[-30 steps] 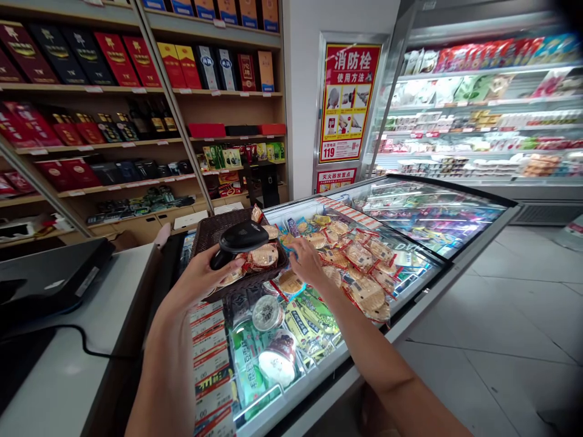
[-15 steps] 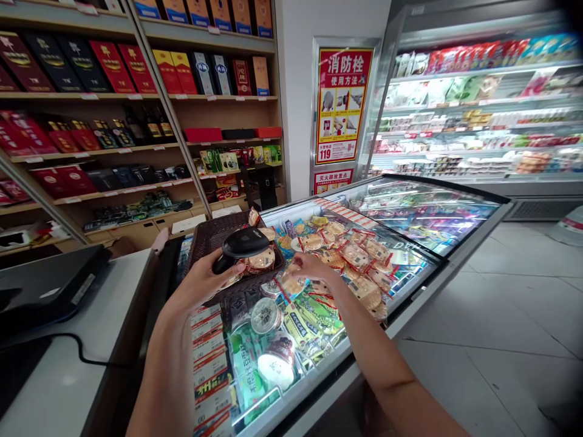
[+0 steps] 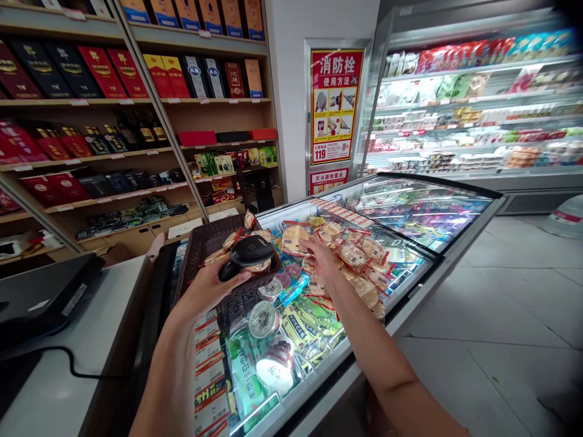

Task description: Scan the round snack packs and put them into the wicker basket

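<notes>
A black barcode scanner (image 3: pixel 251 250) is in my left hand (image 3: pixel 212 284), whose fingers wrap round its handle above the edge of a brown woven basket (image 3: pixel 191 255). Several packets of round crackers lie inside the basket. My right hand (image 3: pixel 322 255) pinches a clear cracker packet (image 3: pixel 294 238) with red edges by its right side, just right of the scanner's head. Beside and beneath that hand, a pile of similar cracker packets (image 3: pixel 353 255) is spread over the glass top of a chest freezer (image 3: pixel 334 358).
Ice cream cups (image 3: pixel 263 318) and green packs show through the freezer glass. At left stands a counter (image 3: pixel 68 370) with a black device (image 3: pixel 40 294) and cable. Shelves of boxed bottles (image 3: pixel 109 70) line the back; a lit refrigerated display (image 3: pixel 455 121) stands at right.
My right hand has raised the cracker packet up and away from me, turning its flat side into view. The scanner has shifted slightly right and down. The whole view has turned a little.
</notes>
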`<state>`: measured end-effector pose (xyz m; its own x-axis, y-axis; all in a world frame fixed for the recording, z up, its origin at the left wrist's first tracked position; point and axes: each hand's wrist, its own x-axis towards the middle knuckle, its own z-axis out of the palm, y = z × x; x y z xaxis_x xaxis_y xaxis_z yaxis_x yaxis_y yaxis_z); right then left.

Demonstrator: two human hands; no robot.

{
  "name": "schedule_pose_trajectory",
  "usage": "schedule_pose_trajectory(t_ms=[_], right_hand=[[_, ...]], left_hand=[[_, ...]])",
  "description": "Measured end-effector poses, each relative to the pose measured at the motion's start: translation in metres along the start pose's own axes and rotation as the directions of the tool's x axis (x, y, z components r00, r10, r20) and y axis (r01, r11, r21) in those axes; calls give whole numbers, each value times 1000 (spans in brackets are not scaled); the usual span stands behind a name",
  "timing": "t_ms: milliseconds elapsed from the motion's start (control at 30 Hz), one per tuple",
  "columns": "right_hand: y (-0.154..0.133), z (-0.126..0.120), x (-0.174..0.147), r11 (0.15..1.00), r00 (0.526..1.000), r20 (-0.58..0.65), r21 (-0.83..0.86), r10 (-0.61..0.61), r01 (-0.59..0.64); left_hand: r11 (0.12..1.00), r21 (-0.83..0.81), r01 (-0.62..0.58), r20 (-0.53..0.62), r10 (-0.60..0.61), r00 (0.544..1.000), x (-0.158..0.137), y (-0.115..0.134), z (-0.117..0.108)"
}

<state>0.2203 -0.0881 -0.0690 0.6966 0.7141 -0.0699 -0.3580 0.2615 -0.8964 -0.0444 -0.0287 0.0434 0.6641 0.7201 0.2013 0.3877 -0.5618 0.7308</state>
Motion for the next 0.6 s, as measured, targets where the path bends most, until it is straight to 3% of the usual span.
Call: schedule_pose_trajectory(t_ms=[100,167,300,467,600], right_hand=[[2,5,-3,999,999,-38,-37,-1,0],[4,8,-4,996,999,-47,-84,-10,6],[2,11,-10,990,996,51,-117,-73,78],[1,17,-16,970,985,122,-196,-119,142],[8,17,-13,961,984,104,-221,-144,164]], left_hand=[[992,114,-56,81,47,996,4,-4,5],[979,189,-71,69,59,996,7,-8,8],[949,317,6,-15,-1,1000,11,-13,14],[934,358,17,-49,0,999,10,-9,19],[933,360,24,-60,-2,998,9,-6,18]])
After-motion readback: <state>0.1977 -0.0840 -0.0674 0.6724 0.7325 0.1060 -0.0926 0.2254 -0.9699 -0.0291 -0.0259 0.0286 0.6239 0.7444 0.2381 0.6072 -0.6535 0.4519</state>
